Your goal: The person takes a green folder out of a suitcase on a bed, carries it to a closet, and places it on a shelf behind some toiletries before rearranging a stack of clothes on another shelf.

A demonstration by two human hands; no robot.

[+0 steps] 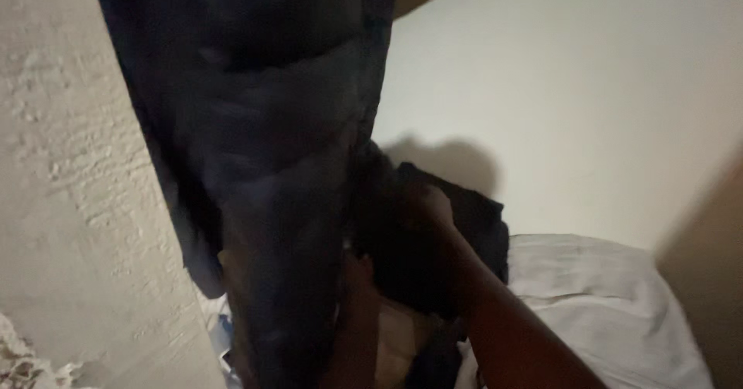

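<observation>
Where the dim light falls on the scene, one long dark garment (271, 164) hangs down the middle of the head view, running from the top edge to the bottom edge, close beside a rough pale wall (70, 203) on the left. One more dark piece of cloth (464, 226) is bunched lower down, right of the hanging garment, so two dark cloth items can be counted, though in this light they might be parts of a single piece.

Two arms show. The right hand (429, 207) reaches up from the lower right with its forearm bare, and it rests against the bunched dark cloth; its fingers (441, 202) look curled into the fabric, gripping it, but the picture is blurred and the hold is only probable. The left hand (354, 269) rises just beside the hanging garment, at its right edge, and is mostly lost in shadow; whether its fingers are open or closed cannot be told, nor whether they have hold of anything.

Behind the arms lies one white sheet (604, 304) with soft folds, spread over what seems to be a bed at the lower right. The bunched dark cloth sits at the sheet's upper left edge, touching it. One smooth pale wall (588, 95) fills the upper right, with a single shadow cast on it above the bunched cloth. One tan blurred shape (708, 265) stands at the right edge.
</observation>
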